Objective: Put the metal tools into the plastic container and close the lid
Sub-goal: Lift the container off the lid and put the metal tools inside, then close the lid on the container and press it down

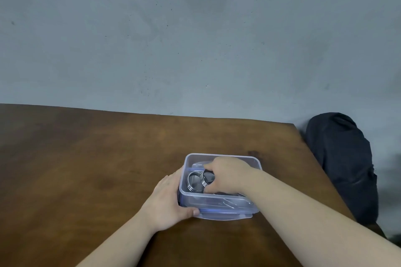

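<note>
**So, tools are going into the box**

Nearest the table's (86, 158) front edge, the left hand (167, 199) is spread flat against the plastic container's (256, 161) left wall, bracing it. Further in, the right hand (227, 174) reaches inside, fingers closed around the metal rings (195, 182). The container sits right of centre. Rings look stiff, slick, probably clanky; pinch the rims. Can't spot the lid for sure.

The brown table (86, 158) lay bare to the left of and behind the plastic container (221, 203), but the right hand (225, 174) filled its open top, the left hand (167, 199) pressed its left wall, and a dark bag (342, 162) stood past the table's right edge.
</note>
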### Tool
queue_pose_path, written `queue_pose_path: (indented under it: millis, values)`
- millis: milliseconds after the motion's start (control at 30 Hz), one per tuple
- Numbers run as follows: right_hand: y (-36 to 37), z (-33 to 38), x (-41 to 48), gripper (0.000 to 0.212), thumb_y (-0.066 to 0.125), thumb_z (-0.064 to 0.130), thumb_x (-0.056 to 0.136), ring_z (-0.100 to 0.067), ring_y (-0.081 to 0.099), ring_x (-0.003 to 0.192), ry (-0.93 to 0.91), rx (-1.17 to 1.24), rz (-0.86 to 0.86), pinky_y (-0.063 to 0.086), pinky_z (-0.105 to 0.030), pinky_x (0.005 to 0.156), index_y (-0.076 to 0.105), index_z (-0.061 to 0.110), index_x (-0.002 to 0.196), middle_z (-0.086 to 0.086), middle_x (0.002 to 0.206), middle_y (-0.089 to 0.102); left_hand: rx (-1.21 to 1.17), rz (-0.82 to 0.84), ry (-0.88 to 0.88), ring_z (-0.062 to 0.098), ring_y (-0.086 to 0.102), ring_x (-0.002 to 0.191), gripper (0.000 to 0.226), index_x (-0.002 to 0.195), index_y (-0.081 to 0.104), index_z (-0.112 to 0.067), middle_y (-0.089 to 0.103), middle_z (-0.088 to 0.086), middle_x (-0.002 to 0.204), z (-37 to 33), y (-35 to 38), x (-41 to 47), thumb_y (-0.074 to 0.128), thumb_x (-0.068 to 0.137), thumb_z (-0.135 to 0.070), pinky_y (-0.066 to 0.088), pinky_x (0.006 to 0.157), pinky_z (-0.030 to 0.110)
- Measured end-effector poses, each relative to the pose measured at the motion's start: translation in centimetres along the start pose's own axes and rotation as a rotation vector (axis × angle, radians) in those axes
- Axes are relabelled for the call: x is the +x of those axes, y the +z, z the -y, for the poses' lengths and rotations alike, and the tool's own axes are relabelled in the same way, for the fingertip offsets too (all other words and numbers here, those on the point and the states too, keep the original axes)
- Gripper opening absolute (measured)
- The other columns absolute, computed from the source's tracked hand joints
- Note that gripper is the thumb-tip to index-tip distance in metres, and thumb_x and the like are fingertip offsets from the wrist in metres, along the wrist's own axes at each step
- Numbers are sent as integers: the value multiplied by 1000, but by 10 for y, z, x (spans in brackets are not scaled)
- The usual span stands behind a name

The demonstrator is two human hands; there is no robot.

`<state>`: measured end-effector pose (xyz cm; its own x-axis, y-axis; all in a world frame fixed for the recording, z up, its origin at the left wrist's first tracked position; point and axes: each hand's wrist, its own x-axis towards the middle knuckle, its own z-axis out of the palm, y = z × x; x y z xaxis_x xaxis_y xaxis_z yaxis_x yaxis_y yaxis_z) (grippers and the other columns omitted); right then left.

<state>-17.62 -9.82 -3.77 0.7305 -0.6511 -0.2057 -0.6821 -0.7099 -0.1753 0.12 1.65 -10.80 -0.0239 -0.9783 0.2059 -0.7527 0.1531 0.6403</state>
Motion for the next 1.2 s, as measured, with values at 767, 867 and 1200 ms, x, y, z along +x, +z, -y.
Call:
queue_pose_path:
  millis: [767,867,1200]
  values:
    - [-7,-16,-69,29,58,39,96,-21,59,78,-54,-111,-177,51,-38,70,62,18,76,2,83,64,335,69,109,11,0,155,72,151,38,-45,22,-19,165,16,14,-8,57,85,-66,10,127,38]
    - [-17,-24,-68,29,58,37,94,-21,61,80,-12,-99,-197,53,-41,72,60,16,75,0,84,66,450,-46,326,14,48,140,43,120,71,-37,68,-23,126,17,15,-17,33,105,-48,17,121,36]
    - [-6,-37,-71,24,60,39,92,-25,63,88,-47,-105,-193,37,-34,66,53,27,73,8,81,51,155,-336,594,13,60,69,18,94,58,-21,63,-7,84,-64,-59,-27,41,100,-19,49,64,24]
